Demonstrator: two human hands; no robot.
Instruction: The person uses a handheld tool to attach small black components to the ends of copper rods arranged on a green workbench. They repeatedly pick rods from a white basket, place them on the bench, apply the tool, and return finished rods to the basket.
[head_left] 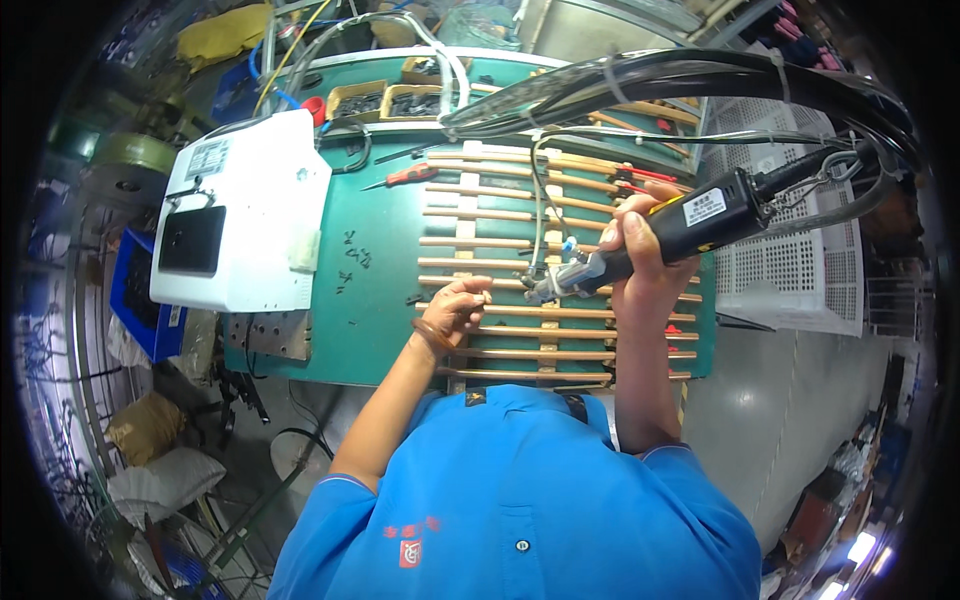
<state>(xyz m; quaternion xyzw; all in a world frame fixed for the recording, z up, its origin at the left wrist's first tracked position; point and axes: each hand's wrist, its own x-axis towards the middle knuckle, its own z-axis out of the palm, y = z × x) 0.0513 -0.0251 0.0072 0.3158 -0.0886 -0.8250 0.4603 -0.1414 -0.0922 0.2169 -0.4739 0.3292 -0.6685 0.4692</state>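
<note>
In my right hand (645,250) is a black electric screwdriver (705,212), its fingers wrapped round the body. The tool's metal nose (550,287) points left and down over a row of copper-coloured rods (478,241). My left hand (458,310), with a brown bangle at the wrist, is over the left part of the rods, close to the tool's tip. Its thumb and fingers are pinched together; a small pale spot shows at the fingertips, too small to name. The rods lie side by side across pale wooden strips (466,229) on the green work table (385,230).
A white machine housing (250,215) stands at the left. Near it lie small black parts (357,252) and a red-handled screwdriver (408,176). Boxes of black parts (412,104) are at the back. Thick black hoses (680,75) arch overhead. White perforated crates (800,240) stand right.
</note>
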